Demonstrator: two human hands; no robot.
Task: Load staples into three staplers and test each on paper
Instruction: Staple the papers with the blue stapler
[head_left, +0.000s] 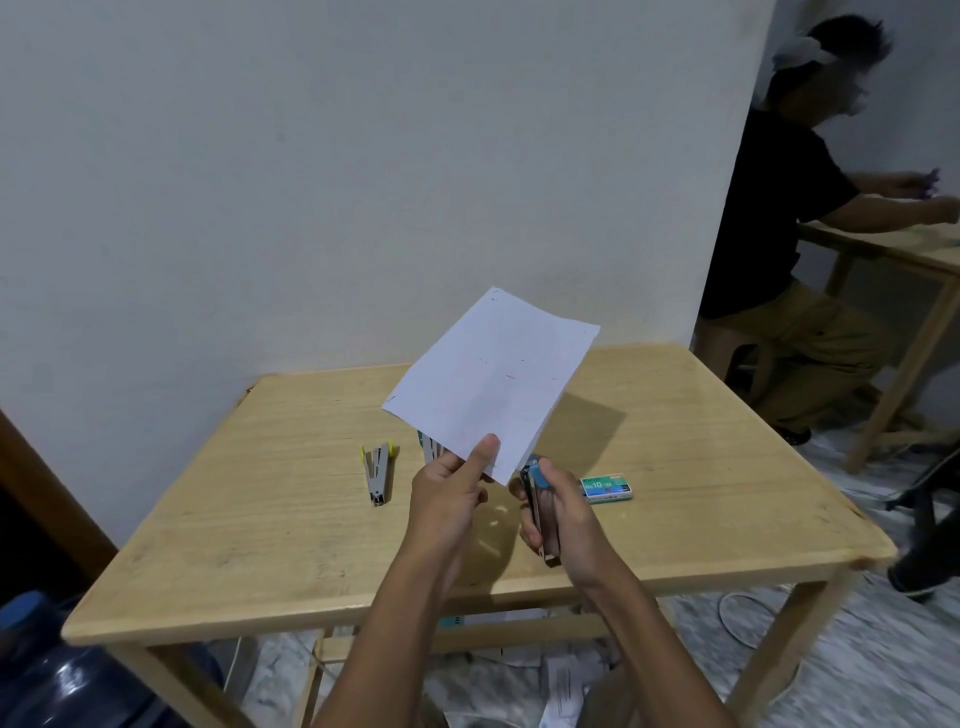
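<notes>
Wooden worktop (260, 493), head view: left hand (449, 488) pinches paper (493, 379) by its near corner, held up just left of the staple box (607, 488). Right hand (571, 514), fingers curled round the blue stapler (544, 512), sits beside the box, nose at the paper's edge. Paper has small marks, prob. staples, so testing looks underway. Yellow stapler (378, 467) lies well left of the box & third stapler (428, 447) is mostly hidden behind paper. Can't tell which are loaded.

A sheet of paper (493, 379) is held above the table (260, 519) in the left hand (449, 488), one stapler (540, 499) in the right hand (563, 514). A second stapler (379, 470) is laid left of the hands, a third stapler (428, 447) half hidden behind the paper, a staple box (607, 488) just right of them.
</notes>
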